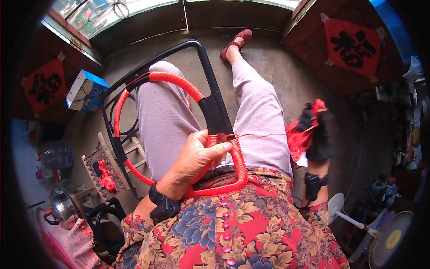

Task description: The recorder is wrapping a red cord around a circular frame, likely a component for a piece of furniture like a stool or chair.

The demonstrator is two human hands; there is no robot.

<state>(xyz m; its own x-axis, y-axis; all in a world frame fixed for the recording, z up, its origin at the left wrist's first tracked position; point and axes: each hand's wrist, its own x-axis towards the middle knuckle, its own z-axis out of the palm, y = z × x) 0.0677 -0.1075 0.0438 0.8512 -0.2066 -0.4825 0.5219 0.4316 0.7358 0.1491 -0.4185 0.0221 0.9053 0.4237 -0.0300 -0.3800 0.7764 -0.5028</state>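
Observation:
A black tubular frame with a rounded loop lies across my lap, much of the loop wound in glossy red cord. My left hand is closed on the wound part near its lower right corner, with the thumb resting on the windings. A thin red strand runs from that corner to my right hand, held out to the right in a black glove and smeared by motion. Against that glove hangs a bundle of red cord; the fingers look closed round it. Black bands circle both wrists.
To the left stand a wooden folding stool with a red cord bundle on it, a blue and white box and a metal pot. A white fan is at the lower right. Doors bear red paper.

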